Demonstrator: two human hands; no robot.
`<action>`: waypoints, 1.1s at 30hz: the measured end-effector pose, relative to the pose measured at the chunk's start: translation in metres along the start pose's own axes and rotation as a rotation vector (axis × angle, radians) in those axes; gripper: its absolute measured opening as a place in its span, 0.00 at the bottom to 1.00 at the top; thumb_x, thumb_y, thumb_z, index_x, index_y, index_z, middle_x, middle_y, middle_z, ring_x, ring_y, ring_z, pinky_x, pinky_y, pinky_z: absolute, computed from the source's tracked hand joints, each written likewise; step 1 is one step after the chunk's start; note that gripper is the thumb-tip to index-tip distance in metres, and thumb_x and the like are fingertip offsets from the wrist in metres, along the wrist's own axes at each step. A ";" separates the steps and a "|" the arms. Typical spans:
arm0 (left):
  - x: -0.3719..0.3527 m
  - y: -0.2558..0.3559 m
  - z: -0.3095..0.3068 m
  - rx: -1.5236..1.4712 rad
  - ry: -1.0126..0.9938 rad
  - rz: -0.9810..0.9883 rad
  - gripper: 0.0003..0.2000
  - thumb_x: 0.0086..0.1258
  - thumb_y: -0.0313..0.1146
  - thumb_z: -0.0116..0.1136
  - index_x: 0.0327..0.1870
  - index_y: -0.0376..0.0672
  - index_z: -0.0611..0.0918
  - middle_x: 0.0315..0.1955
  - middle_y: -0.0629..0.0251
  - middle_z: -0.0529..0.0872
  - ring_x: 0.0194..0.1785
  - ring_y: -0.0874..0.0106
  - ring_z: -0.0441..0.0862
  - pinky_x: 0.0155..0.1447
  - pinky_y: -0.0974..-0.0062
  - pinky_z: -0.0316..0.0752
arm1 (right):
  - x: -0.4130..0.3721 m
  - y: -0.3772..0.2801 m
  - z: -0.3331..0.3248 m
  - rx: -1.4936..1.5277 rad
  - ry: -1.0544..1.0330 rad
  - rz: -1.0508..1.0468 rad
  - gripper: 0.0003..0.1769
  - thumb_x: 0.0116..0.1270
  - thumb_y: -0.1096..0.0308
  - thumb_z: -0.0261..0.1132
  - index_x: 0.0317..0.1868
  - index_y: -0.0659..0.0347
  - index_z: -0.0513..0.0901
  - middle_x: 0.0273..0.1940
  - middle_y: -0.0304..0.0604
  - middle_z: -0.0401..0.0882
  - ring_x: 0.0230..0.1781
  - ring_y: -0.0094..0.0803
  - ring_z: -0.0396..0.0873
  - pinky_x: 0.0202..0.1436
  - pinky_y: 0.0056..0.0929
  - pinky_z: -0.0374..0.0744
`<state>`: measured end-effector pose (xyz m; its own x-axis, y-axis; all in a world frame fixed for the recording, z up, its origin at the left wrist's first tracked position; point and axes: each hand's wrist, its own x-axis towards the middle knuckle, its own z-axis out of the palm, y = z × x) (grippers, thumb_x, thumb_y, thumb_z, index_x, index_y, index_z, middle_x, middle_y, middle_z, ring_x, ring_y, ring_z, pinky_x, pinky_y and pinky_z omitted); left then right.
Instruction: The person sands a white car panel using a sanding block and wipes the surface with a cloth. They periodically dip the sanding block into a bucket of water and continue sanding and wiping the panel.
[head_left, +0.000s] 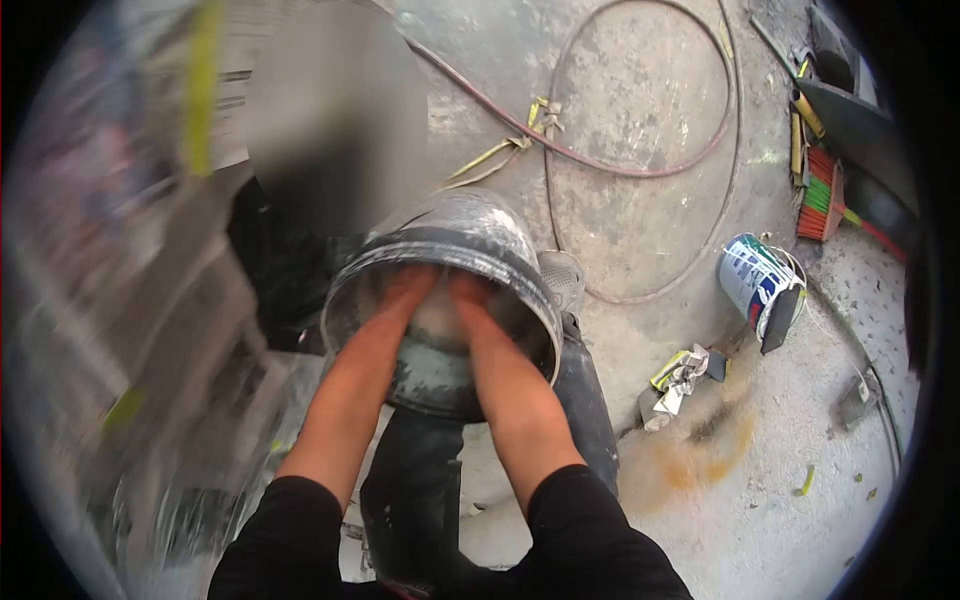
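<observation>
A large stained bucket is tilted with its mouth toward me, above the floor between my legs. Both my forearms reach into it. Deep inside, my left hand is at the left of the opening and my right hand is close beside it on the right. Shadow and blur hide the fingers of both hands, so what they touch or hold cannot be made out. Pale greyish matter shows between the wrists.
A hose lies looped on the floor ahead. At the right are a paint can, an orange and green broom and crumpled wrapping. A blurred grey shape stands at the upper left. My shoe is beside the bucket.
</observation>
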<state>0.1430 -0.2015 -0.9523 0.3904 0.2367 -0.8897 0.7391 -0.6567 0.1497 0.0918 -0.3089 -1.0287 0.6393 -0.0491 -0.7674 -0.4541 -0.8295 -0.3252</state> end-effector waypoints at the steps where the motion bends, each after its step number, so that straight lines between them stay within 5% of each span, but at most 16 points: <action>1: -0.015 0.017 -0.019 0.080 -0.066 -0.004 0.35 0.73 0.50 0.58 0.77 0.38 0.72 0.77 0.44 0.70 0.80 0.47 0.65 0.82 0.56 0.63 | -0.014 -0.017 -0.044 0.037 -0.110 0.017 0.30 0.78 0.51 0.55 0.71 0.62 0.79 0.75 0.55 0.74 0.75 0.51 0.71 0.79 0.50 0.68; 3: -0.044 0.026 -0.044 0.115 -0.023 0.124 0.35 0.73 0.47 0.57 0.77 0.33 0.72 0.76 0.42 0.72 0.80 0.49 0.68 0.81 0.60 0.64 | -0.025 -0.047 -0.106 0.420 -0.398 0.219 0.32 0.72 0.55 0.61 0.70 0.66 0.78 0.70 0.65 0.75 0.71 0.47 0.76 0.74 0.46 0.71; 4: -0.054 0.008 -0.040 -0.109 0.028 0.121 0.33 0.73 0.46 0.58 0.75 0.33 0.74 0.73 0.42 0.75 0.78 0.49 0.70 0.81 0.60 0.64 | -0.053 -0.059 -0.124 0.612 -0.320 0.332 0.34 0.69 0.57 0.63 0.72 0.68 0.74 0.69 0.67 0.75 0.69 0.46 0.76 0.72 0.44 0.72; 6: -0.099 -0.014 -0.038 -0.460 0.184 0.191 0.28 0.74 0.43 0.57 0.69 0.33 0.78 0.63 0.46 0.85 0.70 0.54 0.79 0.76 0.62 0.68 | -0.125 -0.097 -0.169 0.930 -0.017 0.248 0.40 0.66 0.62 0.65 0.76 0.70 0.65 0.68 0.64 0.73 0.68 0.45 0.76 0.70 0.40 0.73; 7: -0.151 0.007 -0.082 -0.667 -0.059 0.222 0.25 0.75 0.42 0.57 0.67 0.34 0.79 0.59 0.55 0.85 0.65 0.63 0.79 0.71 0.67 0.71 | -0.156 -0.101 -0.182 0.979 -0.009 0.110 0.42 0.68 0.61 0.67 0.77 0.69 0.61 0.68 0.61 0.72 0.69 0.46 0.74 0.71 0.40 0.72; 8: -0.179 0.004 -0.080 -0.955 -0.018 0.200 0.23 0.77 0.42 0.59 0.66 0.36 0.80 0.56 0.61 0.85 0.62 0.71 0.78 0.68 0.71 0.71 | -0.185 -0.104 -0.195 1.022 0.002 -0.038 0.44 0.69 0.61 0.69 0.78 0.69 0.57 0.68 0.58 0.71 0.69 0.47 0.73 0.72 0.40 0.72; 10: -0.242 0.010 -0.111 -0.923 0.081 0.379 0.26 0.79 0.49 0.61 0.66 0.37 0.80 0.57 0.60 0.84 0.64 0.71 0.78 0.70 0.68 0.72 | -0.264 -0.152 -0.259 0.974 0.125 -0.155 0.44 0.71 0.59 0.73 0.77 0.67 0.60 0.68 0.57 0.72 0.71 0.43 0.71 0.73 0.39 0.71; 11: -0.271 0.014 -0.118 -0.884 0.249 0.163 0.24 0.81 0.45 0.62 0.67 0.36 0.79 0.58 0.60 0.84 0.64 0.71 0.79 0.70 0.68 0.73 | -0.292 -0.172 -0.291 0.997 0.079 -0.205 0.43 0.71 0.58 0.74 0.77 0.66 0.61 0.69 0.56 0.71 0.71 0.42 0.70 0.74 0.39 0.70; 12: -0.345 0.058 -0.168 -1.189 0.110 0.164 0.22 0.80 0.39 0.64 0.66 0.34 0.79 0.59 0.60 0.84 0.62 0.72 0.80 0.67 0.69 0.75 | -0.322 -0.184 -0.316 1.009 0.021 -0.243 0.43 0.72 0.57 0.74 0.77 0.65 0.62 0.70 0.55 0.71 0.72 0.42 0.69 0.75 0.38 0.69; 16: -0.464 0.041 -0.256 -0.914 0.335 0.462 0.19 0.76 0.37 0.69 0.60 0.35 0.81 0.53 0.64 0.86 0.58 0.76 0.80 0.62 0.74 0.76 | -0.392 -0.218 -0.426 1.011 -0.171 -0.478 0.42 0.71 0.56 0.76 0.78 0.62 0.66 0.70 0.51 0.73 0.71 0.42 0.71 0.74 0.38 0.70; 19: -0.612 0.060 -0.344 -0.732 0.579 0.589 0.21 0.71 0.39 0.73 0.60 0.41 0.82 0.53 0.67 0.87 0.59 0.75 0.80 0.66 0.71 0.75 | -0.402 -0.207 -0.504 0.794 -0.010 -0.724 0.44 0.72 0.58 0.74 0.81 0.59 0.62 0.65 0.58 0.75 0.60 0.39 0.78 0.64 0.38 0.77; 20: -0.664 0.069 -0.374 -0.694 0.680 0.691 0.21 0.71 0.38 0.73 0.61 0.42 0.82 0.54 0.67 0.87 0.59 0.74 0.80 0.67 0.71 0.74 | -0.411 -0.204 -0.534 0.806 -0.012 -0.682 0.44 0.70 0.61 0.74 0.80 0.64 0.63 0.74 0.62 0.69 0.75 0.50 0.69 0.79 0.44 0.66; 21: -0.714 0.079 -0.403 -0.645 0.771 0.794 0.21 0.71 0.36 0.72 0.63 0.43 0.82 0.54 0.67 0.87 0.60 0.74 0.80 0.68 0.70 0.74 | -0.394 -0.186 -0.544 0.746 0.055 -0.618 0.42 0.72 0.59 0.74 0.79 0.60 0.64 0.65 0.56 0.76 0.61 0.41 0.79 0.65 0.39 0.77; 27: -0.936 0.088 -0.508 -0.208 1.358 0.953 0.17 0.70 0.20 0.62 0.59 0.39 0.86 0.49 0.59 0.87 0.51 0.67 0.83 0.59 0.68 0.77 | -0.336 -0.050 -0.595 0.462 0.453 -0.529 0.44 0.66 0.59 0.76 0.77 0.66 0.65 0.69 0.61 0.74 0.67 0.52 0.77 0.72 0.43 0.72; 31: -0.958 0.080 -0.549 0.475 1.905 0.699 0.23 0.66 0.23 0.68 0.64 0.45 0.84 0.60 0.54 0.82 0.61 0.53 0.81 0.67 0.57 0.73 | -0.330 0.066 -0.588 0.462 0.394 -0.198 0.47 0.64 0.57 0.77 0.77 0.69 0.64 0.70 0.64 0.73 0.70 0.57 0.74 0.77 0.47 0.69; 33: -0.934 0.077 -0.566 0.742 1.948 0.584 0.29 0.64 0.25 0.71 0.69 0.48 0.81 0.65 0.54 0.79 0.66 0.52 0.78 0.72 0.53 0.69 | -0.354 0.121 -0.571 0.407 0.379 0.014 0.51 0.63 0.56 0.78 0.78 0.69 0.62 0.71 0.65 0.72 0.72 0.57 0.74 0.77 0.48 0.69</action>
<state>0.1461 -0.0677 0.1340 0.7040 -0.1215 0.6997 0.2562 -0.8755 -0.4098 0.1650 -0.7096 -0.4808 0.7760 -0.3174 -0.5451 -0.6190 -0.5494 -0.5613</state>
